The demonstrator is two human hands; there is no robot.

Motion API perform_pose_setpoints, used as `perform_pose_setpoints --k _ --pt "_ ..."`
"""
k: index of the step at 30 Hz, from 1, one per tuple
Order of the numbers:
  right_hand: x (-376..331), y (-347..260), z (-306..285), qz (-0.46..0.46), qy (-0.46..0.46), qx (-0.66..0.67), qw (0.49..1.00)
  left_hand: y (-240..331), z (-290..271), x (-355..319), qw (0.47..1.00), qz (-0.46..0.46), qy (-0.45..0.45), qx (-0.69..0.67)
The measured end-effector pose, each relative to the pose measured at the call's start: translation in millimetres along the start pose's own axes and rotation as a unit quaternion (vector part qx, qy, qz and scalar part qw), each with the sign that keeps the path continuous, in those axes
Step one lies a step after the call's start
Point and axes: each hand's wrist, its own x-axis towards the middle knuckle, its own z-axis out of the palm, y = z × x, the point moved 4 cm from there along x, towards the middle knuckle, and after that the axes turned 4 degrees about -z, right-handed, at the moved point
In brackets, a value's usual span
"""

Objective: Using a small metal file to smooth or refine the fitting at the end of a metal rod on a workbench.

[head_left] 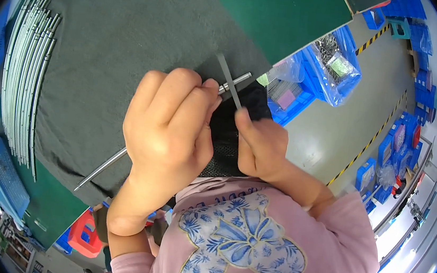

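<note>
Rod bundle: many thin, curved metal rods (25, 73), shiny grey, lie side by side on the far left of the dark felt mat (112, 34).
Mat: matte and fuzzy, over a smooth green table (279, 9).
Left hand: the left hand (169, 123) is curled into a fist round a long metal rod (100, 169), thumb and forefinger pinching it near its tip.
Rod: slim, round, polished; it slants from low left to the stepped tip (238, 79) just right of the fist. Its middle is hidden in the hand.
Right hand: the right hand (260, 146), fingers pressed together, pinches a flat grey strip (229, 81) that crosses the rod tip.
Strip: narrow, dull; its lower end is covered by fingers.
Bins: blue plastic bins (321, 67) with clear bags, right, contents hard to make out.
</note>
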Motion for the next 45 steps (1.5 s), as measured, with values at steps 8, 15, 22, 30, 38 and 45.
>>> perform_pose_setpoints --k 8,15,22,30,38,45 --pt "13 -4 -14 0.019 -0.040 -0.023 0.999 1 -1 2 1.000 0.004 -0.001 0.007" --pt "38 -15 -32 0.057 -0.162 0.000 0.985 2 -2 0 1.000 -0.014 0.020 -0.006" --pt "59 -15 -34 0.025 -0.165 0.009 0.986 3 -5 0 0.999 -0.019 0.026 -0.001" --pt "69 -17 -38 0.098 -0.168 0.069 0.978 4 -4 -1 0.999 -0.020 0.030 -0.006" --pt "60 -14 -37 0.035 -0.128 0.031 0.991 -1 -1 0 0.999 -0.002 0.046 -0.009" --pt "46 -7 -17 -0.013 -0.084 -0.040 0.996 2 -1 0 0.999 -0.009 0.032 -0.015"
